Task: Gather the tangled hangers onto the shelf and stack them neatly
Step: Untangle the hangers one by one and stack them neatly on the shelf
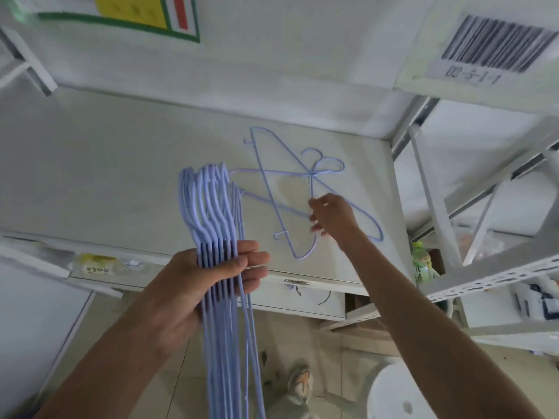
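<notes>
Hangers are split into 2 groups here. A bundle of pale blue wire hangers [217, 237] stands roughly upright in front of the shelf edge, hooks lined up at the top and long wires trailing down past the bottom of the view. The left hand [211, 285] grips this bundle around its middle, fingers and thumb curled round the gathered wires, so most of the collecting looks done.

On the shelf [121, 176] itself lie the loose hangers [272, 189], about 3 as far as the crossing wires allow a count, overlapping one another at odd angles with their hooks meeting near the centre. They are tangled with each other and well short of a neat stack. The right hand [332, 217] reaches over them, with its fingers bent down onto the wires where 2 of them cross; whether it pinches a wire or only touches it, I cannot tell, since the fingertips are turned away from the camera.

My reading is that the task is well past half: the bundle is sorted and aligned, while the few on the shelf are left to be pulled apart and added. After that the whole bundle is yet to be laid down flat on the shelf.

Around this, a barcode label [496, 46] hangs on the shelf above at right, a green bottle [422, 261] sits on a lower rack, and a white stool [402, 394] stands on the tiled floor below.
</notes>
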`<action>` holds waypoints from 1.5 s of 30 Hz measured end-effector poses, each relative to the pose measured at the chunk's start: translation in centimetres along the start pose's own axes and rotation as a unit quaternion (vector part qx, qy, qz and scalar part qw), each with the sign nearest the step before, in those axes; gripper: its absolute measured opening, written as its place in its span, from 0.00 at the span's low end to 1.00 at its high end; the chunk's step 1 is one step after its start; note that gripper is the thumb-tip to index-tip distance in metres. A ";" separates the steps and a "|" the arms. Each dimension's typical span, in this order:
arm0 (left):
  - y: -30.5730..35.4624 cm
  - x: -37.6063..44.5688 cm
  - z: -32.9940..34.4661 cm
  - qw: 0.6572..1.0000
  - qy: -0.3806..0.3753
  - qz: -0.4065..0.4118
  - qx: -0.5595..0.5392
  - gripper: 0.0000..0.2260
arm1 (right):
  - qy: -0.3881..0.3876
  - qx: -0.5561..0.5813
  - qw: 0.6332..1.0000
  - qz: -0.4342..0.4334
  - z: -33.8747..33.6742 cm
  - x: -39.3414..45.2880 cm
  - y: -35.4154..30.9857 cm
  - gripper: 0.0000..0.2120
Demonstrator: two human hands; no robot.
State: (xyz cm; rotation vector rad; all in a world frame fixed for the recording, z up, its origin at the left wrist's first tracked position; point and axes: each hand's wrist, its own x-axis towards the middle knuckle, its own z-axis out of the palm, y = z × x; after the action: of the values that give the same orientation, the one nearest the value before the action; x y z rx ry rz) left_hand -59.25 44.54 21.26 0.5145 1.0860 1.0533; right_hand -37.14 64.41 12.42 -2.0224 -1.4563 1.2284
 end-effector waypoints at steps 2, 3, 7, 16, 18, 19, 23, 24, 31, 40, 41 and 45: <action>0.1 0.1 0.1 0.999 -0.024 -0.035 -0.020 0.13 | 0.057 -0.180 0.982 -0.016 0.3 3.8 -0.8 0.20; 0.2 0.1 0.0 0.998 -0.035 -0.047 -0.025 0.13 | 0.073 -0.234 0.969 -0.029 0.5 5.2 -1.0 0.25; 0.0 -0.3 -0.3 0.995 -0.066 -0.060 -0.034 0.27 | 0.080 -0.295 0.950 -0.068 1.5 8.9 -0.9 0.20; -1.4 -0.1 2.0 0.994 0.012 -0.009 -0.106 0.22 | 0.147 -0.116 0.934 -0.306 -1.7 10.0 0.1 0.07; -2.4 -0.1 2.8 0.993 0.027 -0.006 -0.118 0.23 | 0.135 -0.087 0.921 -0.355 -3.2 9.9 -0.1 0.05; -2.9 -0.2 3.2 0.991 0.035 -0.002 -0.126 0.23 | 0.131 -0.078 0.915 -0.374 -3.8 9.9 -0.4 0.04; -4.6 -0.7 4.4 0.986 0.056 0.009 -0.154 0.22 | 0.125 -0.043 0.900 -0.416 -6.2 9.3 -1.4 0.07; -4.9 -0.9 4.6 0.986 0.060 0.009 -0.153 0.23 | 0.126 -0.031 0.900 -0.416 -6.7 9.0 -1.9 0.09; -5.9 -1.7 5.8 0.982 0.089 0.023 -0.167 0.23 | 0.003 0.118 0.925 -0.360 -7.8 9.5 -4.3 0.14; -7.0 -2.3 4.9 0.982 0.095 0.064 -0.153 0.19 | 0.059 -0.316 0.874 -0.365 -5.5 13.8 2.4 0.13; -7.2 -2.5 4.8 0.983 0.094 0.067 -0.146 0.22 | 0.069 -0.349 0.866 -0.352 -5.7 14.2 2.9 0.13; -8.2 -3.0 4.6 0.979 0.117 0.067 -0.150 0.18 | 0.067 -0.377 0.873 -0.302 -5.5 15.2 4.3 0.13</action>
State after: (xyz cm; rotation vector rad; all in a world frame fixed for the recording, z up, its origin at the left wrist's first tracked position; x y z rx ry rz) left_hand -51.80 38.89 18.15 0.2267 1.0827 1.3965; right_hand -28.77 77.29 5.82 -1.7232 -2.4858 0.2501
